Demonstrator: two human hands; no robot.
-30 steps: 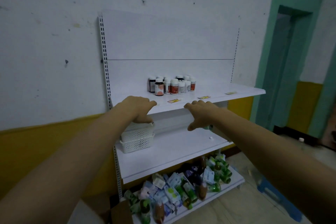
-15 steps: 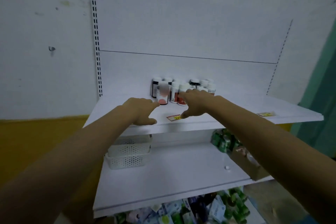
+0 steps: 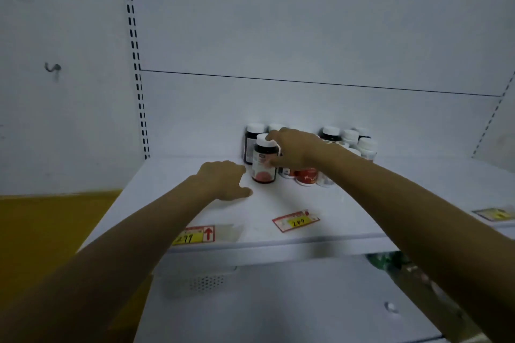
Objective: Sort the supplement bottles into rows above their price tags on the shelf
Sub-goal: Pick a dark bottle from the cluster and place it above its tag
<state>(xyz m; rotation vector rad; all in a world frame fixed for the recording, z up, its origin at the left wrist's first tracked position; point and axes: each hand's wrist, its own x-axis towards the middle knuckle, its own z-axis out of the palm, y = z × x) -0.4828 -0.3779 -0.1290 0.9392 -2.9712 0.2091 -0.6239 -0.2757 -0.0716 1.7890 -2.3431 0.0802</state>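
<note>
The right hand [image 3: 298, 149] grips the front bottle [image 3: 263, 167], fingers [image 3: 271, 136] on its white cap, at the left of the bottle cluster [image 3: 306, 175] on the shelf [image 3: 362, 203]. The left hand [image 3: 223, 179] rests loosely curled just beside it, behind the left price tag [image 3: 195, 234] and the middle price tag [image 3: 295, 220].

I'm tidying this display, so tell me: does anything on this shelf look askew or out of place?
Yes. The middle price tag lies twisted, at an angle to the front edge of the shelf. The bottles stand bunched at the back, not in rows.
</note>
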